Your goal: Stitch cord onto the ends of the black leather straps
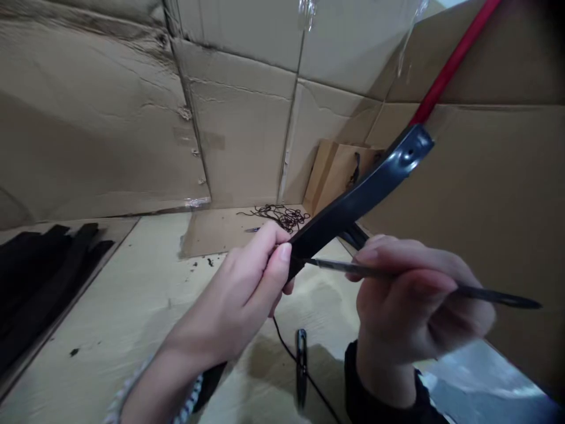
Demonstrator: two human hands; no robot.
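Observation:
My left hand is closed around the lower end of a long black curved strip, thumb on top. The strip slants up to the right and has a small hole near its far end. In my right hand is a thin dark metal tool, gripped like a pen. Its tip meets the strip's edge just beside my left thumb. A dark cord hangs below my left hand and runs along the table. On the table between my forearms lies a slim black object, perhaps a folded knife.
Dark strips are piled at the left. Tangled dark cord lies at the back on a cardboard sheet, by a brown paper bag. Cardboard walls surround the pale table. A red bar slants at upper right.

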